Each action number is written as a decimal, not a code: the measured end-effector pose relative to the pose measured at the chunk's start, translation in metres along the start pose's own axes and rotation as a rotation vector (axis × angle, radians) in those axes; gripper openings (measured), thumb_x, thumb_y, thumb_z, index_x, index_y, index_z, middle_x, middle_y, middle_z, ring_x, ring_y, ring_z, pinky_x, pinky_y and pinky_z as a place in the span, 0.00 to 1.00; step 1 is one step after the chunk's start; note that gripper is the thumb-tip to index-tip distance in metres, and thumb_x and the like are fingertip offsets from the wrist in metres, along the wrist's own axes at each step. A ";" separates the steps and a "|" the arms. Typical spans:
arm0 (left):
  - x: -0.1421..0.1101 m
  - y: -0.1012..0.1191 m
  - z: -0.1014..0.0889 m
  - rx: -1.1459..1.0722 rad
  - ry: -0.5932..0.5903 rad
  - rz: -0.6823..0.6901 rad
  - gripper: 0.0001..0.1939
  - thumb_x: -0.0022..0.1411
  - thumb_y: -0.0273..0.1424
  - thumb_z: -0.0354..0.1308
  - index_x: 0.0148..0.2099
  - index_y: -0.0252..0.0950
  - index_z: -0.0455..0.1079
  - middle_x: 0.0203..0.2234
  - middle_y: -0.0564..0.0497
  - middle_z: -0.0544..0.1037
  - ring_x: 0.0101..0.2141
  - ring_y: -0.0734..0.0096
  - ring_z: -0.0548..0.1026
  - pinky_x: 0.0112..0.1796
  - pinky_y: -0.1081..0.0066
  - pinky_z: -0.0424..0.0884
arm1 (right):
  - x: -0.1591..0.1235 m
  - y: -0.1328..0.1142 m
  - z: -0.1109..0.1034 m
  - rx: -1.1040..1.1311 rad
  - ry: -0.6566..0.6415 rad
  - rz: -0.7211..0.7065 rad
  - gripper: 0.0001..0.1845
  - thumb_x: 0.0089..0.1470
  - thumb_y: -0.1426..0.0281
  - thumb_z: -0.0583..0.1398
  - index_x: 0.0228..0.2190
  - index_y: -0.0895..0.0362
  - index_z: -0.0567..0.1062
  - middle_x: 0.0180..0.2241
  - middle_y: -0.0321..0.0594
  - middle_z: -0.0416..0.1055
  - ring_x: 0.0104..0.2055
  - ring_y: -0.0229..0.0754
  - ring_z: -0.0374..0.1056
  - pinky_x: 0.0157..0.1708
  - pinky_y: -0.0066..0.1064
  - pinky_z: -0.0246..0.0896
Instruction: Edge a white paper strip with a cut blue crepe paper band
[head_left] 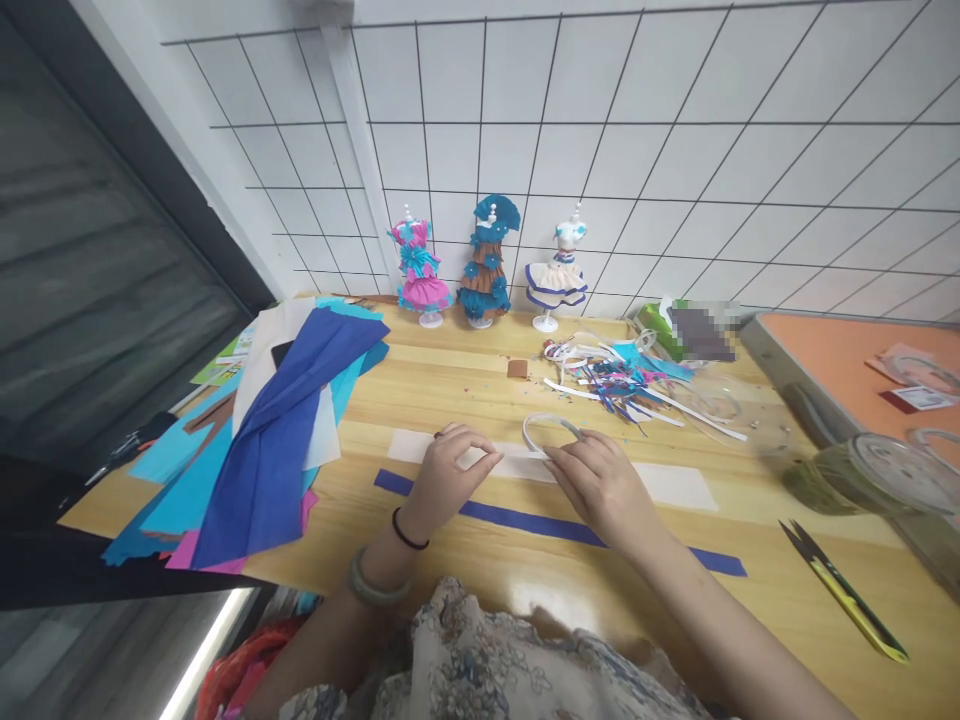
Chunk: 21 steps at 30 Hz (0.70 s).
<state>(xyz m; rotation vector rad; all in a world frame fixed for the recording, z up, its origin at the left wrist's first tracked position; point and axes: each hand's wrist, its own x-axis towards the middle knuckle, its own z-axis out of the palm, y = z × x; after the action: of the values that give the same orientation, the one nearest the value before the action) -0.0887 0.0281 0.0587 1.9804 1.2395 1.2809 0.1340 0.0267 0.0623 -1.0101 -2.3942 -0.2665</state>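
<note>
On our side of the pale strip [675,485], a blue strip [525,521] is lying. Over the pale strip, our left hand [448,468] is holding thumb and forefinger tips together; we cannot tell whether around anything. Our right hand [596,475] is pinching a curled white band [526,432]. Beyond the pale strip, scraps [622,380] are lying; farther, three dressed figurines [484,270] are standing.

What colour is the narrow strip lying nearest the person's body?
Deep blue; the narrow strip shows in the head view, the only one.
</note>
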 end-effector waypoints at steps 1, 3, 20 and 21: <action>-0.002 0.001 -0.004 -0.016 -0.037 -0.059 0.04 0.56 0.29 0.57 0.28 0.36 0.68 0.26 0.51 0.74 0.33 0.71 0.70 0.38 0.69 0.65 | 0.001 -0.002 -0.001 0.006 -0.017 -0.010 0.10 0.56 0.73 0.54 0.40 0.61 0.72 0.29 0.42 0.71 0.33 0.40 0.64 0.44 0.38 0.57; -0.007 0.001 -0.012 -0.052 -0.111 -0.176 0.05 0.56 0.30 0.56 0.28 0.35 0.69 0.26 0.51 0.74 0.32 0.72 0.70 0.35 0.71 0.65 | 0.002 -0.008 -0.004 0.006 -0.066 -0.030 0.12 0.57 0.73 0.53 0.42 0.63 0.70 0.28 0.43 0.70 0.32 0.41 0.63 0.38 0.36 0.59; -0.025 -0.051 -0.080 -0.242 -0.140 -0.642 0.11 0.46 0.36 0.60 0.27 0.31 0.70 0.21 0.53 0.72 0.24 0.76 0.67 0.28 0.75 0.62 | 0.065 -0.062 0.006 0.313 -0.508 0.108 0.12 0.60 0.66 0.49 0.37 0.58 0.69 0.35 0.42 0.72 0.32 0.40 0.69 0.32 0.29 0.60; -0.024 -0.053 -0.086 -0.228 -0.140 -0.665 0.11 0.46 0.36 0.60 0.27 0.31 0.70 0.20 0.53 0.72 0.24 0.76 0.67 0.27 0.75 0.62 | 0.068 -0.063 0.007 0.336 -0.512 0.098 0.12 0.60 0.67 0.48 0.37 0.58 0.69 0.35 0.42 0.72 0.33 0.39 0.69 0.33 0.29 0.60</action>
<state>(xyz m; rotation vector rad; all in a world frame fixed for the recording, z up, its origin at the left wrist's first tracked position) -0.1913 0.0257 0.0464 1.3027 1.4362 0.8798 0.0461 0.0264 0.0943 -1.1268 -2.6914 0.4717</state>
